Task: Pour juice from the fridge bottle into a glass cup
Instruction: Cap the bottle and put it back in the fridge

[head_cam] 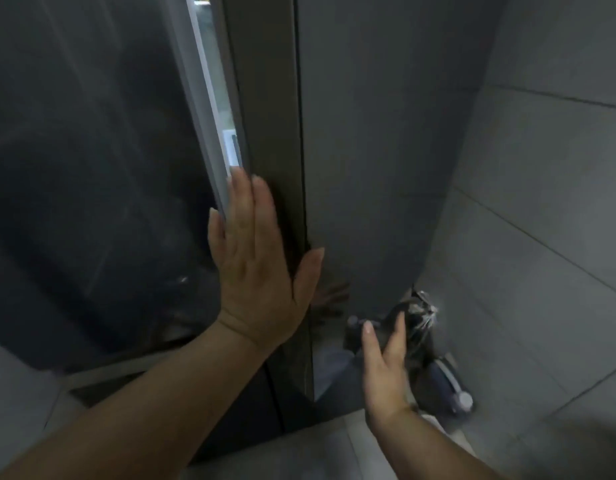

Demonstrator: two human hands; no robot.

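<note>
A dark glossy fridge fills the view. Its left door (92, 168) stands slightly ajar, with a narrow lit gap (213, 81) showing a sliver of the inside. My left hand (258, 265) lies flat with fingers spread against the edge of the right door (272, 98), beside the gap. My right hand (382, 362) hovers low at the fridge's right side, fingers apart, holding nothing. No bottle or glass cup is in view.
A tabby cat (421, 313) sits on the floor by the fridge's right corner, just beyond my right hand. A dark object with grey parts (448, 386) lies next to it. A grey tiled wall (542, 168) closes the right side.
</note>
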